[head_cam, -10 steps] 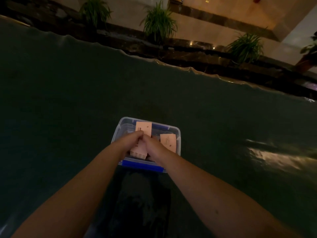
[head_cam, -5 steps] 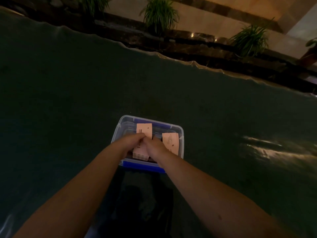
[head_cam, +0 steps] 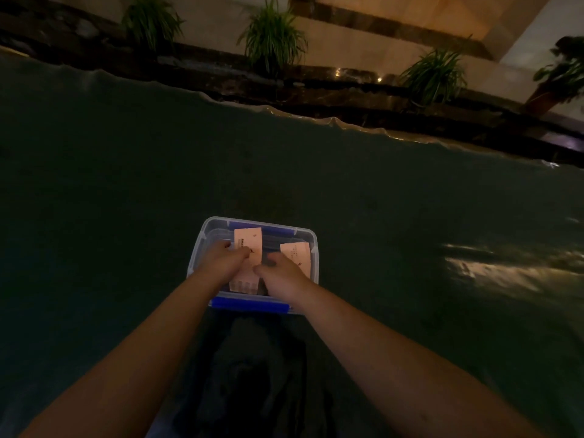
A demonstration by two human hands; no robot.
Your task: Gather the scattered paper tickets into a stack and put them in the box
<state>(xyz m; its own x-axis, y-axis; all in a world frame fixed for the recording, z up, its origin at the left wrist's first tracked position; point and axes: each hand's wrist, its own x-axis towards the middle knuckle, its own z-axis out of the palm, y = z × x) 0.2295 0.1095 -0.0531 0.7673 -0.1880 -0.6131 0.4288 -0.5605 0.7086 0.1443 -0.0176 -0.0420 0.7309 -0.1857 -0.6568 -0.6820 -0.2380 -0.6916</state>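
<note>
Both hands are inside the box. The left hand (head_cam: 226,259) lies over the left side of the ticket stack (head_cam: 248,263), fingers curled down onto the paper with the thumb at the stack's upper middle; it grips or presses the stack, and which of the two cannot be told. The right hand (head_cam: 281,275) rests just beside the stack's right edge, fingers bent and touching the paper at its lower right; whether it pinches the stack cannot be told.

The stack is pale pink, long axis running away from the person, its near end showing small printed squares. A second pink ticket (head_cam: 297,256) lies in the right part of the box, apart from the stack and partly covered by the right hand.

The box (head_cam: 303,233) is a clear plastic container with blue latches at the near and far rims, lid off. It sits on a dark green worktop (head_cam: 126,200) covered by a wavy-edged sheet. Beyond the far edge stand potted plants (head_cam: 273,36) along a dark stone ledge. Lighting is dim.
</note>
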